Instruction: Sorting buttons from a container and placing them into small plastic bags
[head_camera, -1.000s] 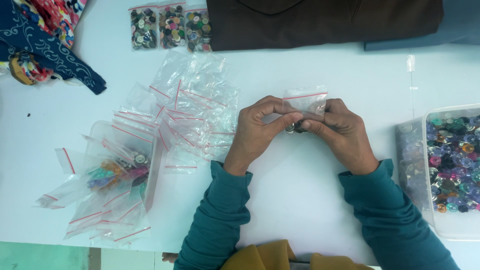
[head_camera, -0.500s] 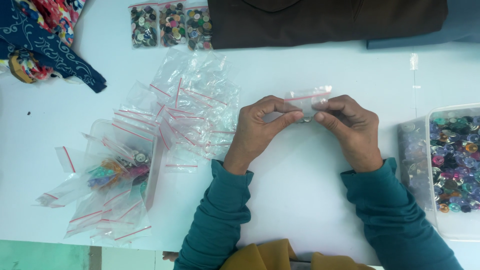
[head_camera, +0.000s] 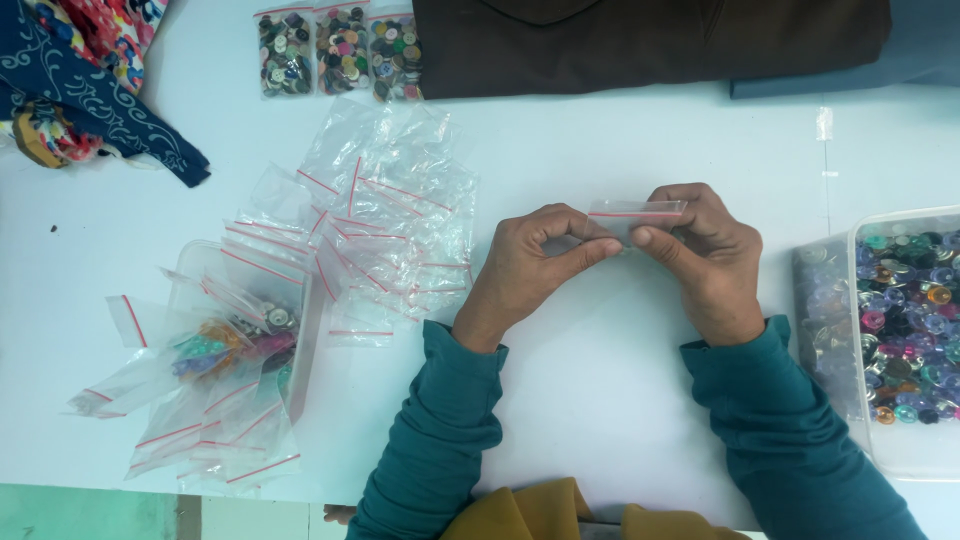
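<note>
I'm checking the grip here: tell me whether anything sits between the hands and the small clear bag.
Nothing visible does. The left hand and right hand both pinch the small zip bag directly, above bare white table. The pile of empty bags lies apart to the left, the tub of buttons to the right.

We see a small clear zip bag (head_camera: 633, 216) at centre, empty red-striped bags (head_camera: 385, 225) heaped left, three button-filled packets (head_camera: 340, 50) at top.
</note>
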